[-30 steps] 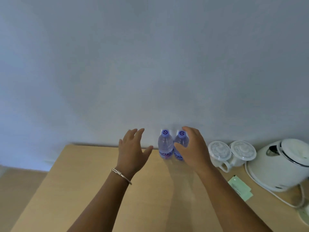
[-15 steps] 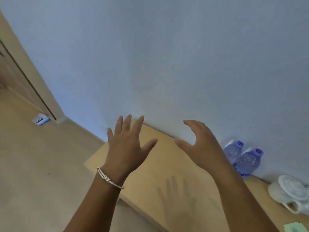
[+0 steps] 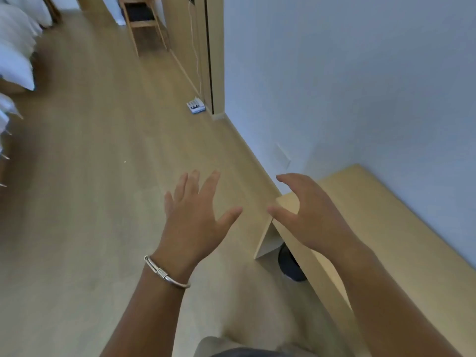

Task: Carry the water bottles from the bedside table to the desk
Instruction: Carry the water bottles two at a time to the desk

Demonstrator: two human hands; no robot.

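My left hand [image 3: 195,217], with a silver bangle on its wrist, hovers over the wooden floor with fingers spread and holds nothing. My right hand [image 3: 311,217] floats above the left corner of the light wooden desk [image 3: 381,215], fingers loosely bent and empty. No water bottle is in view; the desk's right part lies outside the frame.
A white wall [image 3: 347,73] runs along the desk's far side. A small white and blue device [image 3: 196,107] lies on the floor by a wooden door frame [image 3: 215,55]. A wooden chair [image 3: 144,19] stands far back. White bedding [image 3: 15,60] shows at left. A dark round object [image 3: 291,264] sits under the desk.
The view has swung left, away from the two bottles at the wall, which have left the frame. Both hands stayed raised and empty, now over the desk's left corner and the floor.
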